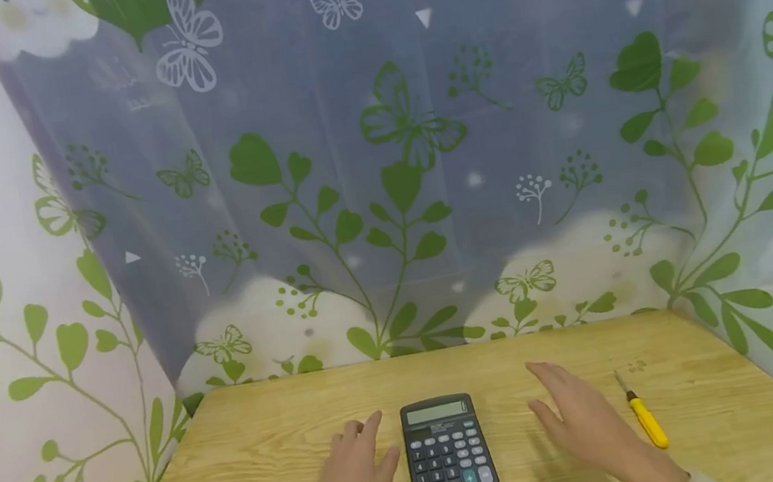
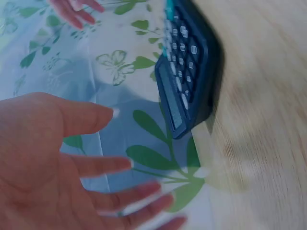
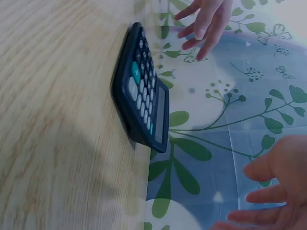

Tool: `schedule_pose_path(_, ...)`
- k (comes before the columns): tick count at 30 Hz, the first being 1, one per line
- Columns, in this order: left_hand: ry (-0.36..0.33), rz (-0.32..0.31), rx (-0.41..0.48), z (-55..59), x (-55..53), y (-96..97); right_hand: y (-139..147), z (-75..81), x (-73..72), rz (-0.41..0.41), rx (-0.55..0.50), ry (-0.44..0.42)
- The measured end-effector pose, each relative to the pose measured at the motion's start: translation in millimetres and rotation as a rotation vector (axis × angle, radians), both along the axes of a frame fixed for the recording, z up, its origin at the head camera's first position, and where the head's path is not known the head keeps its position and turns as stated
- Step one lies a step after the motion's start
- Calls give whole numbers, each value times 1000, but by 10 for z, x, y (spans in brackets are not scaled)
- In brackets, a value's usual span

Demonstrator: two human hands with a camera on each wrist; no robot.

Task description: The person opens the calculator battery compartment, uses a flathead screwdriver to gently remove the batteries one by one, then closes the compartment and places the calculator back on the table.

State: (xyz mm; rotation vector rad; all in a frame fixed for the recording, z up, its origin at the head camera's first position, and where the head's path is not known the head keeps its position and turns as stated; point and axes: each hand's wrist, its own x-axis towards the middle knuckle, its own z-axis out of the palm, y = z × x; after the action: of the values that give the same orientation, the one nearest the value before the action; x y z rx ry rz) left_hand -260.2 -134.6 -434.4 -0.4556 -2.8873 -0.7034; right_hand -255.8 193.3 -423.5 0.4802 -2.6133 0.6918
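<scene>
A dark calculator with a grey display and two teal keys lies face up on the wooden table, between the two hands. To its left hovers my left hand, fingers spread and relaxed, holding nothing; the left wrist view shows its thumb and fingers apart from the calculator. On the other side, my right hand is likewise extended with nothing in it, its fingers reaching forward in the right wrist view. A yellow-handled screwdriver lies just right of the right hand, its tip pointing away.
The light wooden table ends at a curtain printed with green leaves and butterflies. Similar printed sheets enclose the left and right sides.
</scene>
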Motion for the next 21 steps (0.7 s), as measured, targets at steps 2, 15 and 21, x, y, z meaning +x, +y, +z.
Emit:
schedule_pose_path(2, -36, -62, 79, 25, -40, -20, -23, 21, -28, 13, -76, -44)
schedule_pose_path(15, -195, -92, 309, -36, -243, -11, -211, -89, -215, 97, -281, -284)
schedule_pose_path(21, -204, -78, 332, -160, -323, -14, -346, -179, -313, 149, -352, -343)
